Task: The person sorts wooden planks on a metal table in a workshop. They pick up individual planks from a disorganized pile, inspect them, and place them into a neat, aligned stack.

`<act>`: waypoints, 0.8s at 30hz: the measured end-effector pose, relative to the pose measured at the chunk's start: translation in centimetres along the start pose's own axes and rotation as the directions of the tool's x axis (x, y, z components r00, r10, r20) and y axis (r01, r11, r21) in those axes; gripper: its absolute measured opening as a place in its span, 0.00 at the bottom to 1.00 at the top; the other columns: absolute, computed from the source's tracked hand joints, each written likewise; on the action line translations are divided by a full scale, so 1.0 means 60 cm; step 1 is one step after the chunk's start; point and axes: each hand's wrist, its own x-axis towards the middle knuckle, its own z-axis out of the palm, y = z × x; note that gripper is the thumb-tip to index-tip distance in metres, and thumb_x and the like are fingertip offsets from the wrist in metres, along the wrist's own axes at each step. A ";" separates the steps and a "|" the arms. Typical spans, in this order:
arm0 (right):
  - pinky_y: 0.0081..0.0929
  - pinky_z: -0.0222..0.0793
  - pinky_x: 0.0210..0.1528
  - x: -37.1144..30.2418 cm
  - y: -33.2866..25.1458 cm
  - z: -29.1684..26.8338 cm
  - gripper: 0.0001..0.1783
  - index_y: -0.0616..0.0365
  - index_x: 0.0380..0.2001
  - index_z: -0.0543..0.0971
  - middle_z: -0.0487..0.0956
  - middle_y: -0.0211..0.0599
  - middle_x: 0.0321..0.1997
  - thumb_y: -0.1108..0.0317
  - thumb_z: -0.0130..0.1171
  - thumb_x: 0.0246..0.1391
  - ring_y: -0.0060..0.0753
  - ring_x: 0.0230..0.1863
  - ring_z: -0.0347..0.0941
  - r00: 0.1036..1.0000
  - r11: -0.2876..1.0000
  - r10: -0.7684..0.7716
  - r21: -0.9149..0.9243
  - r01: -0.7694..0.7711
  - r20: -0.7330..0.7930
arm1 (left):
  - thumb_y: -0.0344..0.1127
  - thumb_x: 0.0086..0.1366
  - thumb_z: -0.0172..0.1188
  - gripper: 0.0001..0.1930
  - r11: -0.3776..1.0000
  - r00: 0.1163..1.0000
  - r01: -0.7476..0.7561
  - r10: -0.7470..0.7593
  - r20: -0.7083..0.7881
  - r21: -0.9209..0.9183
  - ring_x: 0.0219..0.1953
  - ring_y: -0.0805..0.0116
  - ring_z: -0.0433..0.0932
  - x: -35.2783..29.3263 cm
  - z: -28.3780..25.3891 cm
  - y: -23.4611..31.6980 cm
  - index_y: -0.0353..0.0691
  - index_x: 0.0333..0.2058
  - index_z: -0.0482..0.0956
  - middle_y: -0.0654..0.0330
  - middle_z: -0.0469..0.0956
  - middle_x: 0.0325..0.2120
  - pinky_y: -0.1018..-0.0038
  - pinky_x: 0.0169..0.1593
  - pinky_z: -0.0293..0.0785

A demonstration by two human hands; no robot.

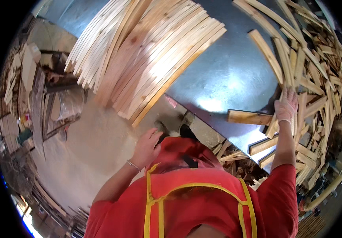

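My right hand (286,105), in a pale thin glove, is stretched out over the loose wood strips (300,115) at the right of the metal table (226,67). Its fingers lie along the strips and look extended; their undersides are hidden. Close by, a short wood block (249,117) lies crosswise on the tabletop, and another strip (266,55) rests farther off. My left hand (147,144) hangs beside the red apron (194,174), off the table. Its fingers are loosely bent and apart, with nothing visible in them.
Long planed boards (159,59) lie side by side at the far left of the table, their ends overhanging the near edge. A heap of wood offcuts (325,79) covers the right side. More scraps (234,154) lie below the table edge. Timber (28,71) is stacked at left.
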 end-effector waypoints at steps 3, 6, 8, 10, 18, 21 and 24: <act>0.47 0.45 0.82 0.005 0.024 -0.010 0.48 0.34 0.79 0.61 0.57 0.35 0.83 0.66 0.56 0.53 0.51 0.81 0.52 0.992 0.998 0.069 0.001 -0.069 0.103 | 0.33 0.62 0.64 0.22 0.997 0.997 0.073 -0.072 0.038 -0.006 0.57 0.48 0.78 -0.037 0.014 -0.025 0.42 0.56 0.80 0.47 0.75 0.59 0.56 0.58 0.76; 0.43 0.60 0.76 0.035 0.025 -0.005 0.40 0.39 0.76 0.66 0.62 0.44 0.80 0.67 0.57 0.58 0.53 0.78 0.59 0.930 0.951 0.275 0.076 -0.301 0.243 | 0.40 0.64 0.64 0.16 0.982 0.976 0.185 -0.188 0.114 0.037 0.50 0.46 0.82 -0.085 0.044 -0.078 0.42 0.49 0.85 0.46 0.81 0.50 0.54 0.54 0.78; 0.44 0.63 0.75 0.028 -0.068 -0.066 0.37 0.45 0.73 0.70 0.68 0.48 0.76 0.60 0.62 0.59 0.54 0.75 0.63 0.999 0.934 -0.010 0.356 -0.005 0.040 | 0.46 0.65 0.64 0.16 0.940 0.910 0.325 -0.341 0.237 0.106 0.47 0.44 0.83 -0.117 0.093 -0.132 0.41 0.44 0.87 0.46 0.84 0.43 0.53 0.51 0.80; 0.44 0.63 0.74 -0.003 -0.182 -0.108 0.37 0.51 0.69 0.73 0.73 0.51 0.71 0.53 0.66 0.59 0.56 0.72 0.66 0.965 0.833 -0.196 0.490 0.257 -0.174 | 0.50 0.66 0.63 0.17 0.923 0.889 0.363 -0.385 0.250 0.129 0.44 0.45 0.84 -0.126 0.089 -0.140 0.42 0.38 0.89 0.46 0.85 0.37 0.53 0.49 0.80; 0.57 0.39 0.82 -0.155 -0.571 -0.154 0.47 0.49 0.78 0.60 0.58 0.47 0.82 0.33 0.51 0.65 0.60 0.82 0.49 0.907 0.845 -0.375 0.332 0.419 -0.191 | 0.51 0.64 0.65 0.18 0.967 0.965 0.257 -0.256 -0.053 -0.005 0.45 0.44 0.83 -0.205 0.101 -0.282 0.45 0.44 0.86 0.49 0.84 0.43 0.53 0.49 0.80; 0.54 0.38 0.83 -0.153 -0.593 -0.140 0.43 0.50 0.79 0.60 0.58 0.44 0.83 0.36 0.44 0.71 0.57 0.83 0.48 0.919 0.872 -0.283 0.326 0.366 -0.275 | 0.47 0.64 0.65 0.17 0.922 0.922 0.381 -0.385 0.047 0.068 0.47 0.45 0.83 -0.251 0.091 -0.335 0.45 0.47 0.84 0.50 0.83 0.44 0.53 0.50 0.80; 0.47 0.42 0.84 -0.127 -0.596 -0.126 0.43 0.64 0.75 0.62 0.61 0.53 0.81 0.42 0.47 0.71 0.57 0.82 0.51 0.902 0.883 -0.287 0.275 0.379 -0.321 | 0.44 0.64 0.64 0.16 0.904 0.908 0.416 -0.419 0.011 0.097 0.46 0.45 0.83 -0.270 0.118 -0.391 0.45 0.47 0.84 0.50 0.83 0.42 0.52 0.50 0.80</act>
